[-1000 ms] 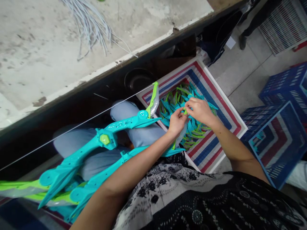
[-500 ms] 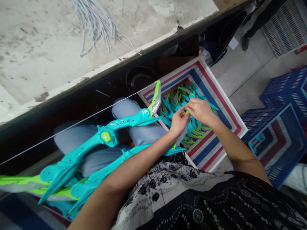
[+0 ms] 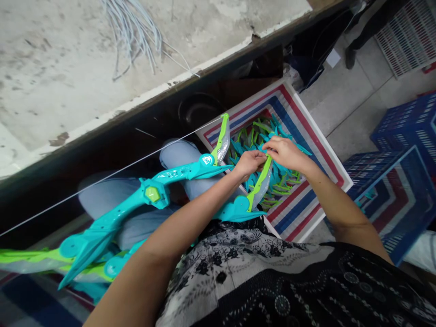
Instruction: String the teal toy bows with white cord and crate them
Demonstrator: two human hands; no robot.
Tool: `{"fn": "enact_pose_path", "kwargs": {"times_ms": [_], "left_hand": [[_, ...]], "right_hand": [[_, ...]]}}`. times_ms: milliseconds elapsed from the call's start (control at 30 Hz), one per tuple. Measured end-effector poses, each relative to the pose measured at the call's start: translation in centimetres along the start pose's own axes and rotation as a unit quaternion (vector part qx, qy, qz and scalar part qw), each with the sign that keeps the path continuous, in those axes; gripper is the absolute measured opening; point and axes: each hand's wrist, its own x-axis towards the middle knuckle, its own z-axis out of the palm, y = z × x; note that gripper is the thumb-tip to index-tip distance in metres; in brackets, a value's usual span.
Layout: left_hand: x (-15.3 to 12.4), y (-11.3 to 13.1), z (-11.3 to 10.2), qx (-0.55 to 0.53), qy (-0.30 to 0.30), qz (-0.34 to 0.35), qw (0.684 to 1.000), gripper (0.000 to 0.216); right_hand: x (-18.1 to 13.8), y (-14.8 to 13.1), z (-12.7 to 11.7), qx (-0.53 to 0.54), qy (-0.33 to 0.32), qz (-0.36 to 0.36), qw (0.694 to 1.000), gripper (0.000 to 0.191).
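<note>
Low at six o'clock, limb tip as clock centre: patterned shirt (image 3: 265,281). Near bow (image 3: 235,210) lies just beyond it at seven, partly covered by the left forearm; its green limb (image 3: 261,181) slants up to the hands, over the tray.

Right hand (image 3: 285,152), two to three o'clock: fingers closed on the tip, no gap showing. Left hand (image 3: 250,164), nine o'clock: fingers curled beside the tip; cannot tell whether closed on anything. Any cord there too small to make out.

Main hazard, my reading: bow seems steadied by lap and forearm only, so a hard tug at the tip could roll it. Narrow tip; fingers could slip off. Fingers also mask the work, so a poor seating could pass unseen.

Far bow (image 3: 155,195), eight to nine, across the jeans (image 3: 197,185); its string (image 3: 112,175) runs straight out of view. A knee shift could slide it; the forearm could snag that string.

Tray (image 3: 347,184), rim corner at four: pieces (image 3: 275,177) jumbled below the hands. Limb, if dropped, might catch among them.

Bench (image 3: 61,91) at ten, cord bundle (image 3: 136,34) on it. Loose ends near the edge could be brushed off.
</note>
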Motion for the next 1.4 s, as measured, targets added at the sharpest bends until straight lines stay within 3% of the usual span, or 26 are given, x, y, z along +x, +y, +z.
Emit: {"fn": "enact_pose_path", "kwargs": {"times_ms": [133,233,400,567,667,833,967,1033,1133,1200,1267,1333,1400], "left_hand": [[0.4,-0.7,0.0,0.039,-0.002,0.009,0.999,0.014],[0.5,-1.2,0.0,0.165,-0.002,0.027,0.986,0.012],[-2.3,-0.8,-1.6,0.441,0.013,0.076,0.894,0.012],[-9.0,0.1,-6.9,0.59,0.079,0.096,0.798,0.008],[-14.0,0.7,-11.1,0.626,0.166,0.061,0.76,0.001],[-23.6,1.8,-17.7,0.592,0.365,0.014,0.719,0.012],[-30.7,0.7,-21.0,0.533,0.497,-0.023,0.684,0.011],[-32.7,-0.9,-21.4,0.484,0.508,-0.021,0.712,0.012],[-33.2,-3.7,-20.2,0.37,0.429,0.02,0.824,0.016],[-32.3,-4.9,-18.8,0.29,0.373,0.066,0.879,0.018],[-31.2,-5.4,-17.5,0.222,0.345,0.112,0.905,0.017],[-30.6,-5.5,-16.8,0.169,0.335,0.143,0.916,0.015],[-30.6,-5.6,-16.7,0.124,0.338,0.159,0.919,0.015]], "right_hand": [[-0.3,0.3,0.2,0.003,-0.038,-0.001,0.999,0.028],[-0.7,0.2,0.7,-0.013,-0.067,0.02,0.997,0.033],[-1.1,-0.6,1.5,0.012,-0.137,0.071,0.988,0.045],[-1.1,-0.6,2.5,0.089,-0.165,0.1,0.977,0.05],[-0.6,-0.7,3.1,0.094,-0.158,0.081,0.98,0.048],[1.3,-2.0,3.9,-0.073,-0.186,0.08,0.976,0.044],[2.8,-1.7,4.0,-0.197,-0.205,0.112,0.952,0.041],[3.6,-1.4,3.4,-0.254,-0.205,0.133,0.936,0.042],[4.6,-3.7,2.2,-0.285,-0.17,0.106,0.937,0.035],[4.9,-8.0,2.1,-0.21,-0.081,-0.018,0.974,0.029],[4.6,-13.9,3.3,-0.058,0.003,-0.212,0.976,0.029],[4.0,-20.0,5.8,0.087,-0.001,-0.378,0.922,0.028],[3.3,-24.8,8.8,0.169,-0.028,-0.456,0.873,0.026]]}}
